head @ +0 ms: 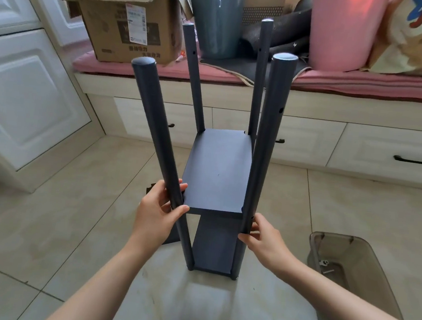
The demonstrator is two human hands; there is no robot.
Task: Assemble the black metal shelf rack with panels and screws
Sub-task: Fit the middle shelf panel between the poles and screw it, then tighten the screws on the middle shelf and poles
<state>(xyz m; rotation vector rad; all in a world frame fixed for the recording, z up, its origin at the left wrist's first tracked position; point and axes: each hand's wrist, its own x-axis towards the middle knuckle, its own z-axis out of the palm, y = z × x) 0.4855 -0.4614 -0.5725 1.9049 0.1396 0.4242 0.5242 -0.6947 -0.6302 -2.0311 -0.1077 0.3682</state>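
Black metal rack (217, 175) upright between hands, left hand (158, 206) gripping near-left pole (156, 134), right hand (262, 237) pinching near-right pole (264, 149)

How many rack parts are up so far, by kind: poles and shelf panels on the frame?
Poles: 4, near left, near right, far left, far right
Shelf panels: 2, upper, lower
Total: 6

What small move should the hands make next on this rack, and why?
Probably fix the upper panel to the near posts. The left hand grips the near-left post and the right hand pinches the near-right post at panel height, and screws seem to lie in the clear bin by the right hand.
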